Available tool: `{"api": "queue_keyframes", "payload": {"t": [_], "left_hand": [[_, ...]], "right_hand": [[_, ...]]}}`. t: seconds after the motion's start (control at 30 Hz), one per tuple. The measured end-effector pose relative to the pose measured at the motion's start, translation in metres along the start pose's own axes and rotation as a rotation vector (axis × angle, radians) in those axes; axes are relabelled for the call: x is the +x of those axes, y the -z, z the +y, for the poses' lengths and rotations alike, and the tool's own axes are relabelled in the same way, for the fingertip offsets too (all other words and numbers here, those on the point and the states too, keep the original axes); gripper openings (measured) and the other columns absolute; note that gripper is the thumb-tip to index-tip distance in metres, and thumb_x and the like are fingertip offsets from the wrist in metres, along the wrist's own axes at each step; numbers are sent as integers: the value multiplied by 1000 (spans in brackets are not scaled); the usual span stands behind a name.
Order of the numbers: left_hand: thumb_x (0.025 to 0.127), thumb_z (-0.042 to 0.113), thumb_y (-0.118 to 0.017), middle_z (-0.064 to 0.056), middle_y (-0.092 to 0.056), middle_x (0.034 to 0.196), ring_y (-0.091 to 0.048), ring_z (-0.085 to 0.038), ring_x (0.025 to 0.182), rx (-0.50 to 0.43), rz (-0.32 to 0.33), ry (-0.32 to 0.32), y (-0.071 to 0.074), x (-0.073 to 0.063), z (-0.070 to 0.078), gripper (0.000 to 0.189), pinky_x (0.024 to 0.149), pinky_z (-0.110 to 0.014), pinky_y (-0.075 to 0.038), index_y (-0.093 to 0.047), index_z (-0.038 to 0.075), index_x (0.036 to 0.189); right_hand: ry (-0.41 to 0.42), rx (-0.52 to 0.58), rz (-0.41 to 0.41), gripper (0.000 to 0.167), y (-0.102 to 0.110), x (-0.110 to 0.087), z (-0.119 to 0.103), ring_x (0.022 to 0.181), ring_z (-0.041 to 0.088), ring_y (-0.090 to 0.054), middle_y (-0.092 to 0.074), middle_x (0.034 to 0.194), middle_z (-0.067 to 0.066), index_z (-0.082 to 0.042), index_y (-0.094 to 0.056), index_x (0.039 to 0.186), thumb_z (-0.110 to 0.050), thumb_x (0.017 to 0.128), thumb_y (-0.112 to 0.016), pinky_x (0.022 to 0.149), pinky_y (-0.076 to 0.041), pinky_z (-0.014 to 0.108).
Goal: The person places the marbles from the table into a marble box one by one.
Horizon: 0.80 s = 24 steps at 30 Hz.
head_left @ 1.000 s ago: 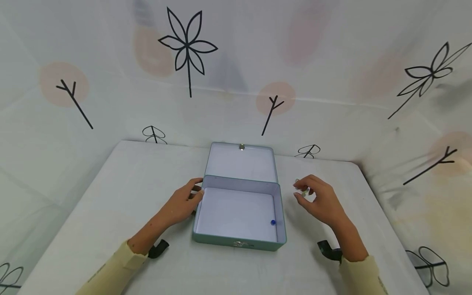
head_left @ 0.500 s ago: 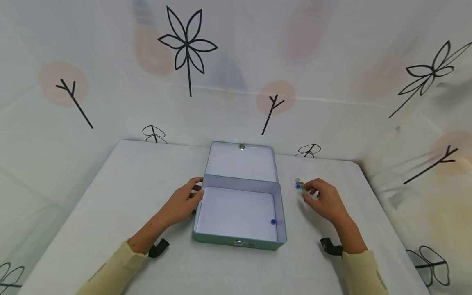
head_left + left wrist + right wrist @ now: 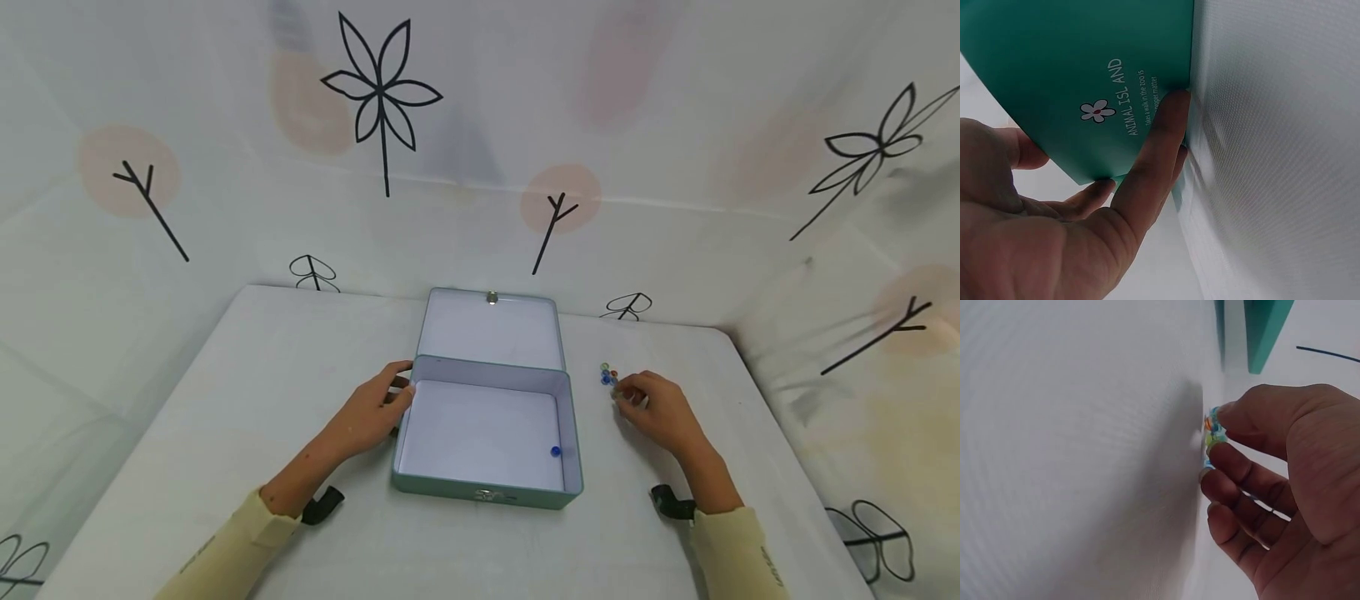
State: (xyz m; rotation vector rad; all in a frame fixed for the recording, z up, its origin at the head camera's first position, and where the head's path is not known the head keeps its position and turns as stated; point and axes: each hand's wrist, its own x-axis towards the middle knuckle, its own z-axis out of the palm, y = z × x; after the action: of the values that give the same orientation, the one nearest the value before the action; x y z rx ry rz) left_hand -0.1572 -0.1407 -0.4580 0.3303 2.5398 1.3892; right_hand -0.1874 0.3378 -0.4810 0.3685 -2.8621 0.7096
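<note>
A green tin box (image 3: 480, 492) with a pale inside stands in the middle of the table, its lid (image 3: 491, 329) laid back behind it. One blue marble (image 3: 556, 452) lies inside near the right wall. My left hand (image 3: 372, 414) rests against the box's left side; in the left wrist view long fingers (image 3: 1157, 150) touch the printed green wall and the thumb is by the rim. Right of the box, my right hand (image 3: 658, 412) pinches a clear marble (image 3: 1213, 436) between thumb and fingertips, low over the table. Several coloured marbles (image 3: 606, 377) lie just beyond the fingertips.
A white cloth covers the table (image 3: 315, 333). A pale patterned curtain (image 3: 465, 167) hangs behind and at both sides. On each wrist sits a black strap mount (image 3: 672, 503). A silver clasp (image 3: 492, 297) is on the lid's far edge.
My right hand has moved slightly right and toward the table, so the marbles behind its fingers are now in sight. The left hand and the box stay as they were.
</note>
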Motion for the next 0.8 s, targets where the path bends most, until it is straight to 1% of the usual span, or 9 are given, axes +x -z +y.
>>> {"api": "queue_keyframes", "payload": {"t": [0.2, 0.6, 0.8], "left_hand": [[114, 35, -46, -20, -54, 153, -59, -39, 137, 5, -4, 5, 0, 0, 1, 57, 104, -52, -56, -33, 13, 165], [114, 36, -46, -21, -54, 153, -59, -40, 137, 6, 3, 6, 0, -1, 2, 57, 105, -54, -55, -34, 14, 165], [114, 36, -46, -21, -54, 153, -59, -39, 137, 3, 0, 4, 0, -1, 2, 57, 104, -53, -56, -33, 13, 165]], "right_hand": [[2, 5, -9, 14, -2, -1, 0, 81, 23, -64, -71, 91, 7, -2, -77, 98, 2, 86, -81, 70, -54, 37], [-60, 17, -69, 14, -1, 1, -5, 86, 24, -65, -72, 92, 7, -2, -75, 99, 2, 86, -79, 76, -55, 44], [-44, 17, -62, 14, 2, 1, -9, 87, 25, -64, -72, 92, 7, -2, -74, 99, 1, 86, -78, 76, -54, 45]]}}
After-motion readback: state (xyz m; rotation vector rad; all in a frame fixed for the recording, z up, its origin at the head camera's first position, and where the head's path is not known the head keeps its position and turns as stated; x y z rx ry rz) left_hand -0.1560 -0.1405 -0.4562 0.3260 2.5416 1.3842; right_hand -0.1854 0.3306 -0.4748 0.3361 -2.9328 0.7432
